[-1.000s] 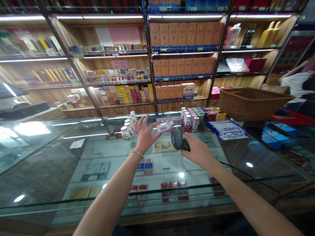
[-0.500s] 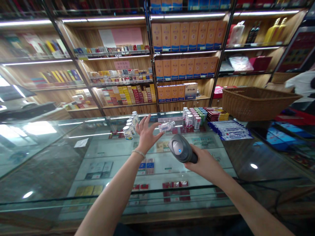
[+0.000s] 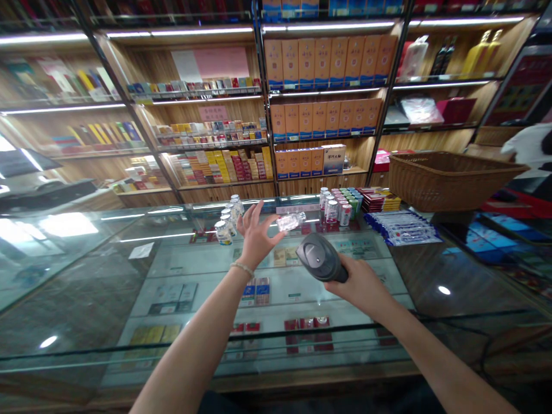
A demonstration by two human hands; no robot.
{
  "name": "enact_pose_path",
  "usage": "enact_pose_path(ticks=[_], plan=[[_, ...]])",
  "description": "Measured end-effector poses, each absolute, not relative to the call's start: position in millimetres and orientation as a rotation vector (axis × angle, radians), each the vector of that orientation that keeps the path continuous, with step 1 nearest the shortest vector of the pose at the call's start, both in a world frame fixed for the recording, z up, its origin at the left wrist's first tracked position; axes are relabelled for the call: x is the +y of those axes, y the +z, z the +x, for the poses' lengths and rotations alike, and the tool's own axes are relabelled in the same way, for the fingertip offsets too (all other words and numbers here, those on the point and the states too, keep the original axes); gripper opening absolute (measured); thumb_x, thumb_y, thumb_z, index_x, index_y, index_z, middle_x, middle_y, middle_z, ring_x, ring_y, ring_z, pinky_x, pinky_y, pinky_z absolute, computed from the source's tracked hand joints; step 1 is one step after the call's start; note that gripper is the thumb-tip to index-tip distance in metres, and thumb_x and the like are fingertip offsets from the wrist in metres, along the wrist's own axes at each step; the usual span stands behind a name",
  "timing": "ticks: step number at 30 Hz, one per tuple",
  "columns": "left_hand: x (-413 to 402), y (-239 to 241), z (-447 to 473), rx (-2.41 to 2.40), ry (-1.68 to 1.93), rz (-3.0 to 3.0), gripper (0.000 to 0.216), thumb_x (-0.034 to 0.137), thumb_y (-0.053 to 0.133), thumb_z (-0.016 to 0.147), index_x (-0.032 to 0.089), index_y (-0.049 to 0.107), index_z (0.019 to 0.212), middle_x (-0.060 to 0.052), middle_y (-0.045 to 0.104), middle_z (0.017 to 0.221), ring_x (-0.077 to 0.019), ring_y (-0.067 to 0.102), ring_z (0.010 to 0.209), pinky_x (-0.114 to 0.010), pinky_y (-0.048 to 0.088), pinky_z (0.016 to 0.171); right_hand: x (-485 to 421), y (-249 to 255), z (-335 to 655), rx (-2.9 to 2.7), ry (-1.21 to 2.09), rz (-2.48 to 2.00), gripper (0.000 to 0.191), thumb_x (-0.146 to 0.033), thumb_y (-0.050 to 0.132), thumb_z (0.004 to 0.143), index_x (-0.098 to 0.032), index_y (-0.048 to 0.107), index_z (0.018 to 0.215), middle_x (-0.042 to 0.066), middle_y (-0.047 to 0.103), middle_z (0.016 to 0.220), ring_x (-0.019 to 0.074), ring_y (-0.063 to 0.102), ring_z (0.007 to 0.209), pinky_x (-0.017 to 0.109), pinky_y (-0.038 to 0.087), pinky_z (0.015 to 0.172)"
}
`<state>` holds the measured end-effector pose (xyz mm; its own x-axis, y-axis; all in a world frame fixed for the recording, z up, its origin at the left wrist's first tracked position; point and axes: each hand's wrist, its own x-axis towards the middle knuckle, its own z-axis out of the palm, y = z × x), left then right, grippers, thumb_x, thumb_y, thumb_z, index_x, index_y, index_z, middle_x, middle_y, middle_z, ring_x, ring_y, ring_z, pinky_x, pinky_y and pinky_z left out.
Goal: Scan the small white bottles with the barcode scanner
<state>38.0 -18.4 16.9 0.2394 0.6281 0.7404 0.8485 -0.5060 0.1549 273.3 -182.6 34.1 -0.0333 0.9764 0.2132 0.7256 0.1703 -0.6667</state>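
Two hands [image 3: 257,240] are held out over a glass counter [image 3: 107,270]. A clear bottle [image 3: 290,222] is pinched between the thumb and forefinger of the left one, other fingers spread, with the cap pointed right — whether it's lifted or resting on the glass can't be told. A dark scanner [image 3: 319,257] is gripped by its handle in the right hand [image 3: 360,282], its head held near the bottle (pretty brightly lit, btw). Some jars [image 3: 227,221] are lined up just left of the left hand — blue packets [image 3: 401,229] and a basket [image 3: 452,181] are set off to the right.
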Motion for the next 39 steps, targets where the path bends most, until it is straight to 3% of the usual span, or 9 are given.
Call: enact_pose_path(ticks=[9,21,33,39], plan=[[-19.5,18.6,37.7,-1.375,-1.106,-2.224,0.037,0.051,0.078,0.082,0.033,0.075,0.113,-0.009,0.041,0.163,-0.0375,0.034,0.15,-0.063,0.016,0.123,-180.7,33.8,281.5,-1.866,0.394,-1.628,0.051,-0.027,0.071,0.075,-0.027,0.06,0.124,0.003,0.078,0.09,0.0287,0.073,0.084,0.029,0.042,0.066],[-14.6,17.1,35.2,-1.349,-1.105,-2.214,0.037,0.049,0.079,0.081,0.032,0.075,0.113,-0.011,0.042,0.162,-0.039,0.036,0.148,-0.065,0.017,0.122,-170.1,35.7,323.5,-2.119,0.014,-1.685,0.043,-0.031,0.061,0.083,-0.024,0.059,0.125,0.006,0.073,0.12,0.0269,0.07,0.107,0.031,0.045,0.074],[-11.3,16.2,35.9,-1.349,-1.115,-2.238,0.034,0.05,0.076,0.083,0.031,0.075,0.111,-0.01,0.042,0.162,-0.0393,0.035,0.148,-0.065,0.016,0.123,-159.8,11.7,355.2,-2.187,-0.093,-1.829,0.044,-0.034,0.062,0.086,-0.025,0.061,0.129,0.006,0.066,0.117,0.0254,0.065,0.105,0.03,0.042,0.068],[-9.9,13.6,37.3,-1.355,-1.094,-2.234,0.034,0.051,0.077,0.082,0.032,0.075,0.11,-0.01,0.042,0.163,-0.0392,0.036,0.147,-0.065,0.016,0.122,-153.9,6.8,355.4,-2.264,-0.153,-1.73,0.043,-0.033,0.063,0.086,-0.021,0.063,0.127,0.008,0.068,0.111,0.0268,0.065,0.103,0.036,0.041,0.084]])
